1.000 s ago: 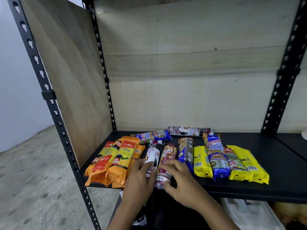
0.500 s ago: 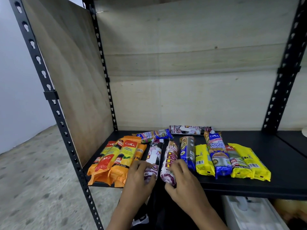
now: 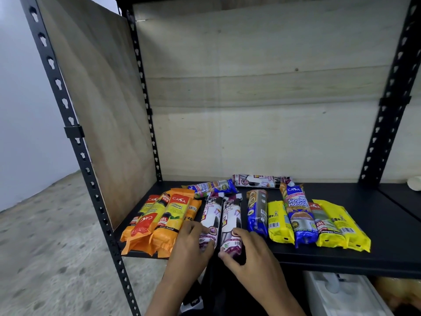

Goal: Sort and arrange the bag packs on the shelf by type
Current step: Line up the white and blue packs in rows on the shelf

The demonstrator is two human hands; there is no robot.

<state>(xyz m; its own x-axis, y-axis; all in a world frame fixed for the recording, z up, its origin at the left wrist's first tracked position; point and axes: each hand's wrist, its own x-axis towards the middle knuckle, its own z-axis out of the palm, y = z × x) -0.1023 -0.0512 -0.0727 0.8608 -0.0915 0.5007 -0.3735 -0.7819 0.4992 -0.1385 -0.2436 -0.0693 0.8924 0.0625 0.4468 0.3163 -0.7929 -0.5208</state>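
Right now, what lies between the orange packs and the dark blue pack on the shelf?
In the head view: the left white pack, gripped by the left hand, beside the right white pack, gripped by the right hand.

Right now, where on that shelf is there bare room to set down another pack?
The widest bare patch of shelf lies between the yellow packs and the right post, running to the back wall. A smaller one sits behind the orange packs, by the wooden panel. The front middle is crowded: left hand and right hand grip the white packs there.
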